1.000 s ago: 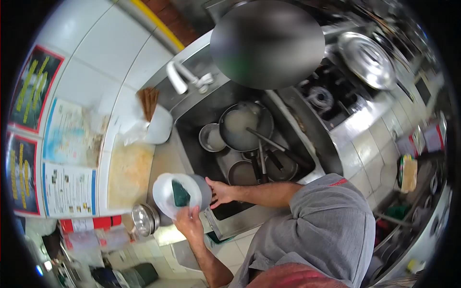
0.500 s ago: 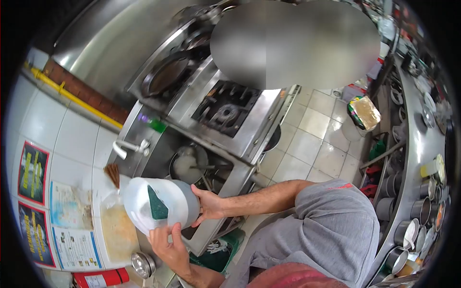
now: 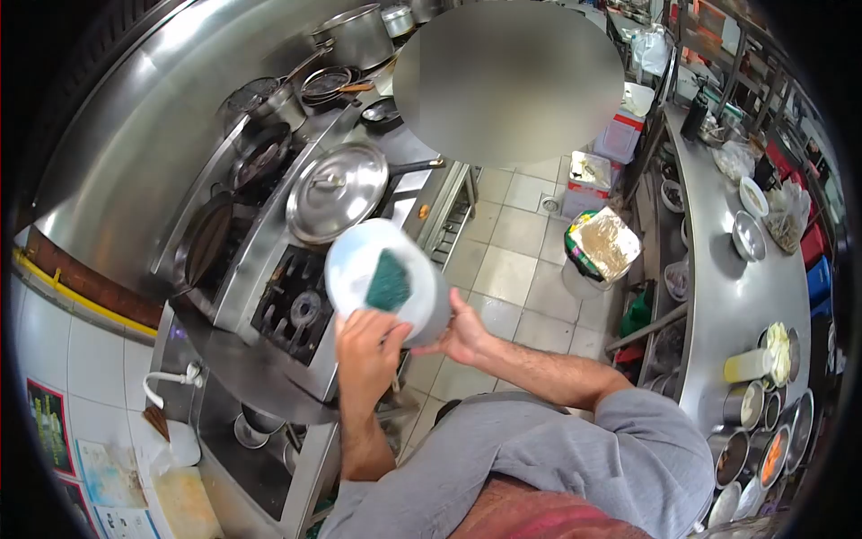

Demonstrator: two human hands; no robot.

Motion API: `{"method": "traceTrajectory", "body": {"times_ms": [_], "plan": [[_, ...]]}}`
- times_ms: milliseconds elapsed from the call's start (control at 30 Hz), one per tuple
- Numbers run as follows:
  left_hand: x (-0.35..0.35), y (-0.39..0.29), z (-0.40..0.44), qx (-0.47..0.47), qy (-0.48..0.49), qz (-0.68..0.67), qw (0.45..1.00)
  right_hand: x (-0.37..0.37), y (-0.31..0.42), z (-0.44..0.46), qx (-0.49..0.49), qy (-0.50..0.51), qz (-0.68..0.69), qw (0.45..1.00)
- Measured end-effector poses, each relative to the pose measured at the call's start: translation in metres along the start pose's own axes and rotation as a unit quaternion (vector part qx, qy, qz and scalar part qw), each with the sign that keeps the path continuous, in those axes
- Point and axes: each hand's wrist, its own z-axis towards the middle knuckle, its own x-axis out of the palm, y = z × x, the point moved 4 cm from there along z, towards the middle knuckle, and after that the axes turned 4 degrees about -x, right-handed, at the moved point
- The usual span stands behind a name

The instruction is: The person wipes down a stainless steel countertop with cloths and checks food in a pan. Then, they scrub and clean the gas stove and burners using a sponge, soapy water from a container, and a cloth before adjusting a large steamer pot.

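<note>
While a white tub (image 3: 424, 292) is tilted before the stove (image 3: 298, 310), left hand (image 3: 368, 345) and right hand (image 3: 464, 331) hold it.
Left grip bends around its edge near a green pad (image 3: 388, 280); right grip, loosely parted, cups its side.

Med-grey tee (image 3: 539, 431), short slvs, plain-looking fabric w/ soft creases. L slv (image 3: 355, 503) at scene left, partly cut off by near edge; R slv (image 3: 660, 436) at right, wide & loose w/ folds. Neckline (image 3: 492, 473) curved, nr side. L hand (image 3: 366, 349), R hand (image 3: 465, 334) & both forearms (image 3: 557, 375) bare. Small dk patch (image 3: 442, 410) by far edge of tee, too small to ID.
</note>
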Motion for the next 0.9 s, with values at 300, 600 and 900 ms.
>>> {"method": "traceTrajectory", "body": {"times_ms": [300, 600, 900], "plan": [[0.212, 0.023, 0.190, 0.126, 0.046, -0.057, 0.989, -0.123, 0.207, 0.102, -0.134, -0.087, 0.030, 0.987], [0.354, 0.084, 0.405, 0.110, 0.044, -0.061, 0.991, -0.159, 0.419, 0.256, -0.168, -0.132, -0.057, 0.975], [0.450, 0.158, 0.566, 0.028, 0.014, 0.056, 0.998, -0.162, 0.572, 0.429, -0.087, -0.076, -0.091, 0.989]]}}
